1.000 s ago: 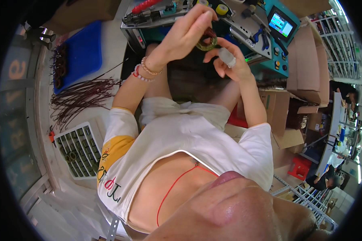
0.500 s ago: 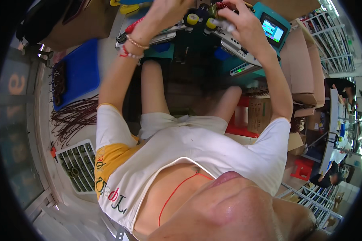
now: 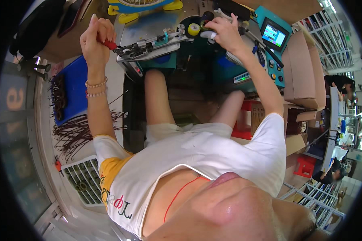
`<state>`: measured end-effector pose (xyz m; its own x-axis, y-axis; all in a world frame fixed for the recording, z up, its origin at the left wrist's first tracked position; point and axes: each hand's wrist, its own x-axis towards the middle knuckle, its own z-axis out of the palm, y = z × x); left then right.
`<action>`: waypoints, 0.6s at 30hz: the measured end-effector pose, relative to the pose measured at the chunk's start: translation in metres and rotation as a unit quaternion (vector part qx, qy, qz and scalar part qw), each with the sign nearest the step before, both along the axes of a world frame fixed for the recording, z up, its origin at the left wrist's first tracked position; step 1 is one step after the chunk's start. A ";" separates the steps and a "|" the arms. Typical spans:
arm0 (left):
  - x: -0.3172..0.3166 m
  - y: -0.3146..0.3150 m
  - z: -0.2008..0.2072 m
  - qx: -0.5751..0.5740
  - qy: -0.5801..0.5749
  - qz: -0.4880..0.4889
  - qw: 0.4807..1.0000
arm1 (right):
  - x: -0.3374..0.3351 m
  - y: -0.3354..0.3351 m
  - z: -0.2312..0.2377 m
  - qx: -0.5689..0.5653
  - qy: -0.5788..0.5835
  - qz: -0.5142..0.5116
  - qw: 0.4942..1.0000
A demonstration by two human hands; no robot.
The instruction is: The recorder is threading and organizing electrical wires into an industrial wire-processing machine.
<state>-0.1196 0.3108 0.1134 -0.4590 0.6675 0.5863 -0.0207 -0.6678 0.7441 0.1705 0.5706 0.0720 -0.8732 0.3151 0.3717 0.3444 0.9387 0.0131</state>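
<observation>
My left hand [image 3: 95,42] is closed around the red handle [image 3: 110,44] of a metal toggle clamp [image 3: 138,51] at the left of the machine. Between the rollers, one of them a yellow roller [image 3: 194,29], sits a small ring coil [image 3: 206,20] with dark winding. My right hand [image 3: 228,35] pinches this coil from the right, with one finger raised off it. My fingers hide part of the coil.
A teal control box with a lit screen [image 3: 274,33] stands at the right, by an open cardboard box [image 3: 303,72]. To the left lie a blue tray [image 3: 74,86] with wound rings, loose brown wires [image 3: 76,136] and a white crate [image 3: 83,180] of green rings.
My left hand has moved left from above the rollers and now grips the red clamp handle. My right hand has come slightly down and left, staying at the ring coil.
</observation>
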 end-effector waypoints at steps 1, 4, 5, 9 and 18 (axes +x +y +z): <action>0.000 -0.001 0.000 -0.001 -0.002 0.000 1.000 | 0.000 -0.002 -0.004 0.048 -0.007 -0.002 0.999; 0.002 -0.003 0.005 -0.001 0.002 -0.003 1.000 | -0.002 -0.010 0.000 0.099 0.003 0.004 0.995; 0.002 -0.003 0.005 -0.002 0.008 -0.012 1.000 | -0.003 -0.012 0.000 0.103 -0.020 -0.007 0.994; 0.031 0.038 -0.013 -0.161 0.296 0.166 0.927 | 0.003 -0.004 -0.007 0.115 -0.033 0.008 0.993; 0.056 0.093 -0.062 -0.106 0.558 0.485 0.665 | 0.150 -0.122 -0.019 -0.024 0.110 0.123 0.986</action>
